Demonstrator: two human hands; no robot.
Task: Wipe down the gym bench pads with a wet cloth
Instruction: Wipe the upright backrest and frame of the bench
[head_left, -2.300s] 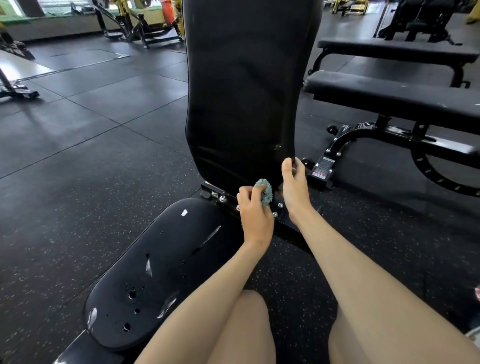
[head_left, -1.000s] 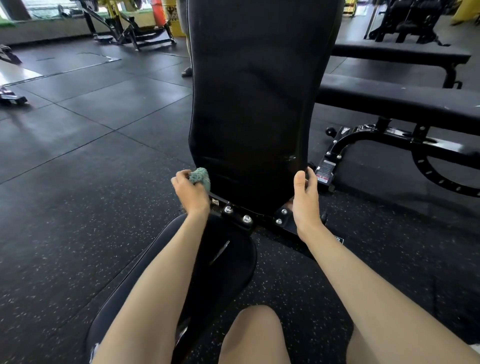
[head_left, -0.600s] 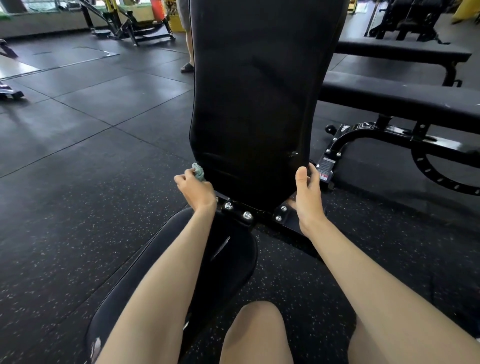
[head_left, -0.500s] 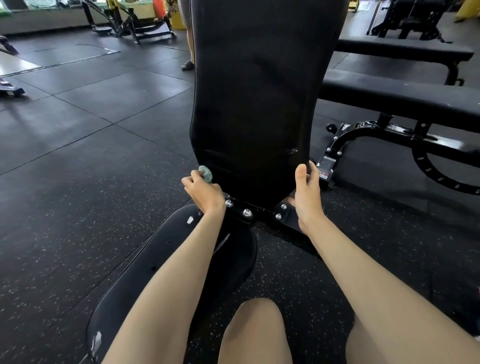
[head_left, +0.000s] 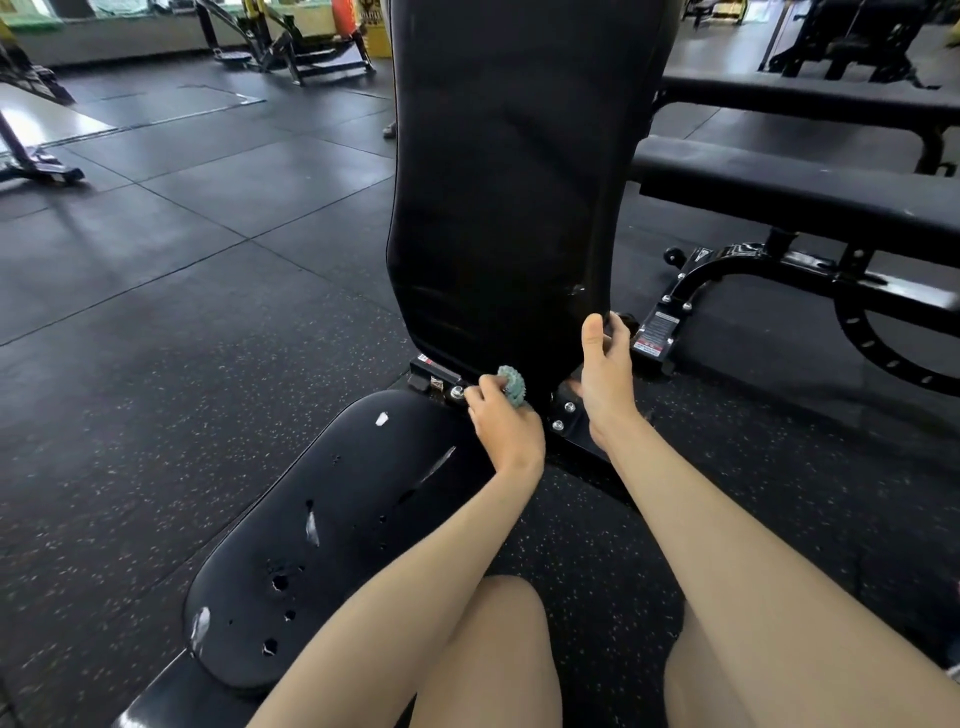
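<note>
The black back pad (head_left: 498, 182) of the gym bench stands nearly upright in front of me. Its black seat pad (head_left: 332, 519), torn with several holes, lies below and to the left. My left hand (head_left: 504, 426) is shut on a small bunched green cloth (head_left: 511, 384), pressed against the bottom edge of the back pad near the hinge bolts. My right hand (head_left: 605, 374) grips the lower right edge of the back pad, thumb on the front.
Two flat black benches (head_left: 800, 192) stand close on the right, with a curved black adjuster frame (head_left: 727, 275) beside my right hand. Dark rubber floor tiles (head_left: 182, 312) spread to the left. Other machines (head_left: 291, 47) stand far back. My knees are at the bottom.
My left hand has slid the cloth rightward along the bottom edge of the back pad, from its left corner to near the middle. My right hand has kept its grip on the right edge.
</note>
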